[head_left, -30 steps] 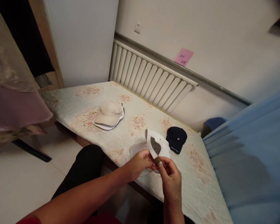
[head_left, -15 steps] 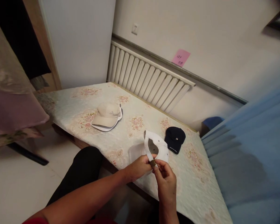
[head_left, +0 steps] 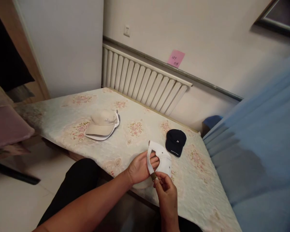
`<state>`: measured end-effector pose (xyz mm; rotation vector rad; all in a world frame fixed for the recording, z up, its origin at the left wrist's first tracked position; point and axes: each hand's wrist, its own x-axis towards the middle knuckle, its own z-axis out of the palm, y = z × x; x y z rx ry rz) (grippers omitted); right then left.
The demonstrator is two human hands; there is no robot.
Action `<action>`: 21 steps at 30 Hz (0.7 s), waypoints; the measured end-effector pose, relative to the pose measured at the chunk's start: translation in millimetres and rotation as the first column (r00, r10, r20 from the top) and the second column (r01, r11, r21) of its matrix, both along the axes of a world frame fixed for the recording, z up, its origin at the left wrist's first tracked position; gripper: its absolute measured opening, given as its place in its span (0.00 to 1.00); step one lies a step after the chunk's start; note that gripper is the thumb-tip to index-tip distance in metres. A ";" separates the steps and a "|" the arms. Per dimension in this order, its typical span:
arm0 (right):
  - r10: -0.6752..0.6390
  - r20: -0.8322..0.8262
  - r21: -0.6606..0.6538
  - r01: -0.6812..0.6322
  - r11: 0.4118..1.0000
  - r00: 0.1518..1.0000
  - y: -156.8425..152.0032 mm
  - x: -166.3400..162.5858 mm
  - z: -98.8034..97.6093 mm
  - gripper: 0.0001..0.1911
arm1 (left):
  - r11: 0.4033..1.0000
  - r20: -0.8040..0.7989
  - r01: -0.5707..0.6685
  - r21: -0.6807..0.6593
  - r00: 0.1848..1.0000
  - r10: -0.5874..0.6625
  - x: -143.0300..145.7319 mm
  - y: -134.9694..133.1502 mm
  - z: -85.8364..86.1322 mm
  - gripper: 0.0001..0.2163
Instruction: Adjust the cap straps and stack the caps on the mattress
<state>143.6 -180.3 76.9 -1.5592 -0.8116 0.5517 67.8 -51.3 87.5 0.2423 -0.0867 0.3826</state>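
Observation:
A white baseball cap (head_left: 164, 160) is held up over the near edge of the bed, its back opening and strap turned toward me. My right hand (head_left: 168, 196) pinches the strap's end, just below a brown piece (head_left: 154, 176) on the strap. My left hand (head_left: 140, 167) is palm up, its outstretched fingers reaching behind the strap into the back opening. A navy cap (head_left: 176, 141) lies on the bed just beyond the white one. Farther left, a beige cap (head_left: 100, 124) rests on top of another white cap.
The bed (head_left: 203, 187) has a flowered cover. Behind it are a radiator (head_left: 142, 82) and a wall with a pink note (head_left: 176, 58). A blue curtain (head_left: 256, 154) hangs at the right. My knee (head_left: 82, 177) is beside the bed's near edge.
My left hand has let go of the strap and slid its fingers into the cap's opening. My right hand keeps its pinch on the strap. The view has shifted a little right.

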 end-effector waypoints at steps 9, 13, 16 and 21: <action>0.013 0.060 -0.054 -0.010 0.998 0.998 -6.4 -5.7 -3.0 0.11 | 1.000 -0.129 0.019 -0.005 0.992 -0.020 4.3 15.0 6.7 0.10; -0.028 -0.012 -0.070 0.027 0.997 1.000 -3.2 -6.8 -9.3 0.12 | 1.000 -0.147 -0.022 -0.006 0.989 0.020 -2.7 18.6 14.3 0.11; -0.029 -0.091 -0.114 0.018 0.993 0.995 -0.1 -6.9 -10.4 0.11 | 0.998 -0.182 -0.068 -0.009 0.981 0.065 -8.9 20.0 21.0 0.11; -0.023 -0.088 -0.138 0.011 0.990 0.996 5.4 -12.4 1.7 0.10 | 0.991 -0.221 -0.135 -0.003 0.966 0.131 -15.9 17.7 29.0 0.14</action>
